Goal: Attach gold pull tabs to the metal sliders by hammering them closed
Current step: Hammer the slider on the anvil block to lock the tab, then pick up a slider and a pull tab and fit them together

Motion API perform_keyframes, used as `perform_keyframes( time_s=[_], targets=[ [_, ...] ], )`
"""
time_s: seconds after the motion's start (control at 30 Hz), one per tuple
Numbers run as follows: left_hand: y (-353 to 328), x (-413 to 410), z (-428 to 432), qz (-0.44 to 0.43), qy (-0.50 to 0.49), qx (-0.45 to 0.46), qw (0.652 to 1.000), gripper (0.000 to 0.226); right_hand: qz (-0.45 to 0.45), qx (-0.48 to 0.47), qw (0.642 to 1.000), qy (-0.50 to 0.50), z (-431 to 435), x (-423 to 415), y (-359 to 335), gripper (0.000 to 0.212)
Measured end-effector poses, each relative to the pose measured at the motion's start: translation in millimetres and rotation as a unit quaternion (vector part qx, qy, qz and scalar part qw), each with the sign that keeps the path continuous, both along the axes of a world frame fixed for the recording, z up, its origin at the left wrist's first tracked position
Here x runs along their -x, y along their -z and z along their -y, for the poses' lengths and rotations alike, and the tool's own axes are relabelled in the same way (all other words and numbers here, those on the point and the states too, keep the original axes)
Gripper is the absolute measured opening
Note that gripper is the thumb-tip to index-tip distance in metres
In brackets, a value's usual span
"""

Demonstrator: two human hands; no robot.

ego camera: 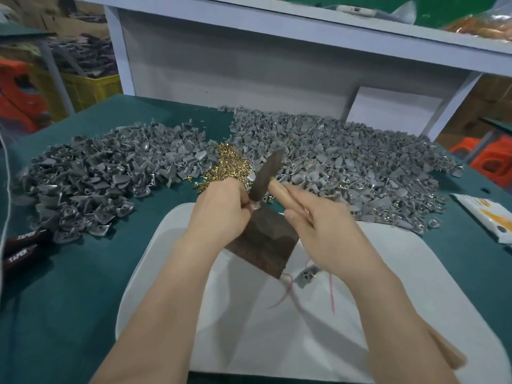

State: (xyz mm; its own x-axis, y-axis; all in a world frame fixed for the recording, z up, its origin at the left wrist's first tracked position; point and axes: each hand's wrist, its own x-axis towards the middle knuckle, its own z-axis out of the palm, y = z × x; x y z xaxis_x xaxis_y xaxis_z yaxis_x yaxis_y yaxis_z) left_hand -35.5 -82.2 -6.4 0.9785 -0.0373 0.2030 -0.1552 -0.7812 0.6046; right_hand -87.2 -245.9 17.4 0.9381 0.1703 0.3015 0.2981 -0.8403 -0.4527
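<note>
My right hand [313, 217] grips the wooden handle of a hammer [267, 173]; its dark head is blurred and points down at the top of a dark metal block [266, 245]. My left hand [221, 209] pinches a small piece against the block's top edge, under the hammer head; the piece is mostly hidden by my fingers. A small heap of gold pull tabs [227, 164] lies just beyond my hands. Grey metal sliders lie in two big piles, one on the left [105, 173] and one on the right [346, 159]. One grey slider [306, 275] rests on the white tray.
The block stands on a white tray [401, 273] set on a green cloth table [69, 286]. Pink threads [288, 292] lie on the tray. Black-handled pliers [22, 245] sit at the left edge, a white packet [487, 217] at the right. A white shelf [249, 51] rises behind the piles.
</note>
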Motion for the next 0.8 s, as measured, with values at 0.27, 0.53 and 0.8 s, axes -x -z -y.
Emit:
perform_keyframes(
  time_s=[0.27,0.53,0.8],
  targets=[
    [-1,1,0,0.0,-0.005,-0.005,1.0,0.009,-0.094,-0.072,0.989,0.087,22,-50,6,0.022],
    [-2,1,1,0.016,-0.003,0.003,1.0,0.005,-0.135,0.018,0.987,0.09,38,-58,17,0.028],
    [-4,0,5,0.079,-0.003,0.119,0.99,0.014,-0.085,-0.086,0.993,-0.019,-22,-67,-9,0.012]
  ],
)
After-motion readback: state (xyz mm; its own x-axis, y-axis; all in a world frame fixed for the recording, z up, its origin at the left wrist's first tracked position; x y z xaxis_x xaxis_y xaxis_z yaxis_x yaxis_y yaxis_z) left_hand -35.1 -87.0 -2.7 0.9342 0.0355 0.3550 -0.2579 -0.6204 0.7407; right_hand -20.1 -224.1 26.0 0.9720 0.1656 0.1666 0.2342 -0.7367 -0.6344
